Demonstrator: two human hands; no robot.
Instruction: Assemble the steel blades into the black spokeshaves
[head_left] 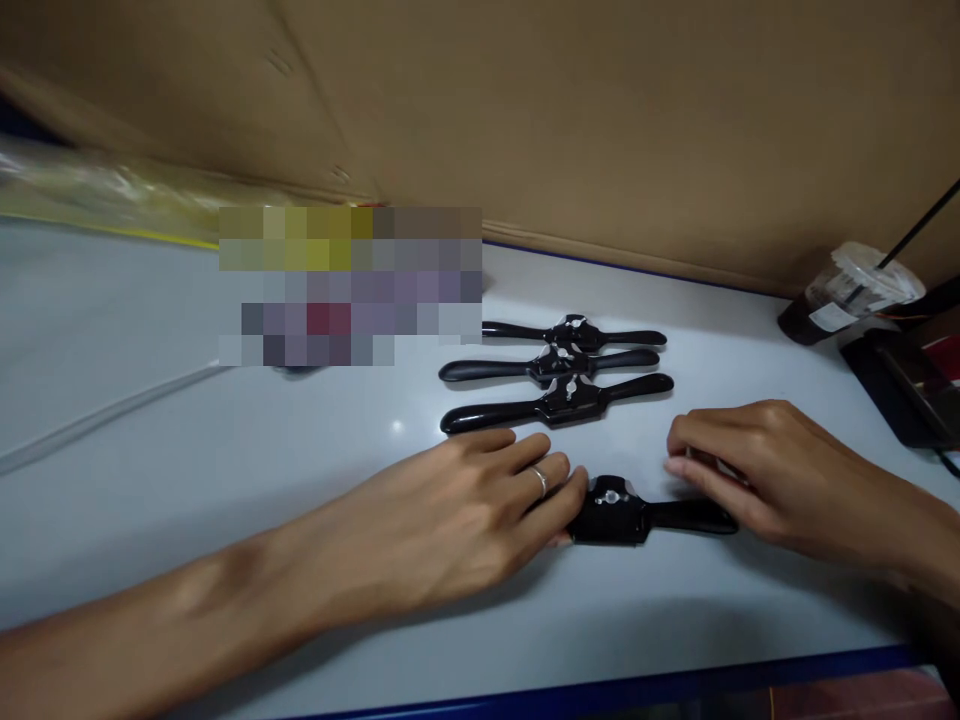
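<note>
A black two-handled tool (611, 510) with a silver screw at its middle lies near the front of the white table. My left hand (502, 500), with a ring on one finger, is closed on its left side and hides that handle. Over the right handle hovers my right hand (757, 465), its fingertips pressed together; whatever they hold, if anything, is hidden. Beyond my hands, three similar black tools lie in a row: the nearest (574, 398), a middle one (559, 365) and the farthest (576, 332).
A lidded plastic cup (832, 300) of dark drink with a black straw stands at the right. Behind my right hand is a dark box-like object (896, 385). Cardboard (600, 120) rises along the back. Clear plastic (112, 185) lies back left, beside a pixelated patch.
</note>
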